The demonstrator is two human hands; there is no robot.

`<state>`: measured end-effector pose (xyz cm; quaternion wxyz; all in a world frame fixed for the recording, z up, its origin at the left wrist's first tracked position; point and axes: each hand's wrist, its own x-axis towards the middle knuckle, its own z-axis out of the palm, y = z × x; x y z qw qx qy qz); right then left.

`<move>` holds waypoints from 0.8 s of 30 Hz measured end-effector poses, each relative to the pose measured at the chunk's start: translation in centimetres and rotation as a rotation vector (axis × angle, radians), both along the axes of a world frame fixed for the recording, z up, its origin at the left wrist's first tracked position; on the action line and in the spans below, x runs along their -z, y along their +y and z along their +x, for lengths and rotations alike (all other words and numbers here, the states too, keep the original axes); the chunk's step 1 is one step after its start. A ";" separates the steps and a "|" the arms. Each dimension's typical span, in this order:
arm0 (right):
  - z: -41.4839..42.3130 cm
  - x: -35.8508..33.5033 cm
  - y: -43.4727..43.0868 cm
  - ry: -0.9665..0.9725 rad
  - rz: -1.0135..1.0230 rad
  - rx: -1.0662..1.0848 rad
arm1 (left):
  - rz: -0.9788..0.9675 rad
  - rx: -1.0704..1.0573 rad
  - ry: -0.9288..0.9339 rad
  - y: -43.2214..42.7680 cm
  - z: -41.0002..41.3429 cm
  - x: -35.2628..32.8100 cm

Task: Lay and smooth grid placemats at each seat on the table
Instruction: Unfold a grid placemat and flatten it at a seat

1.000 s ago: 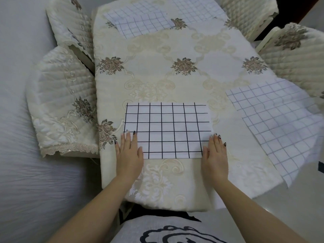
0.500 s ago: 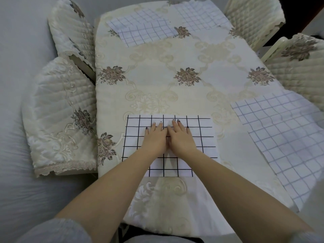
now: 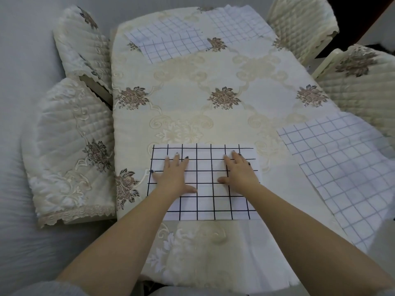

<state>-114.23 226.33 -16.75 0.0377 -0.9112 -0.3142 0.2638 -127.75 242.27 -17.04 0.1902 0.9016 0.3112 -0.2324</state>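
A white placemat with a black grid [image 3: 205, 201] lies flat at the near end of the table [image 3: 192, 107]. My left hand [image 3: 174, 176] presses palm-down on its left half, fingers spread. My right hand [image 3: 240, 175] presses palm-down on its right half, fingers spread. A paler grid placemat [image 3: 346, 171] lies at the right side and hangs over the table edge. At the far end two more grid placemats overlap, one on the left [image 3: 171, 42] and one on the right [image 3: 239, 26].
The table wears a cream cloth with brown embroidered flowers. Quilted cream chairs stand around it: two on the left [image 3: 70, 150] [image 3: 83, 41], two on the right [image 3: 359, 82] [image 3: 299, 24]. The floor is pale grey.
My hands were side by side at the middle of the near placemat half a second ago; they have slid apart, the left to the left and the right to the right.
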 end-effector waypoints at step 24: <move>-2.1 -3.9 -8.0 0.278 0.547 0.759 | -0.109 -0.659 -0.487 2.7 -10.0 -0.5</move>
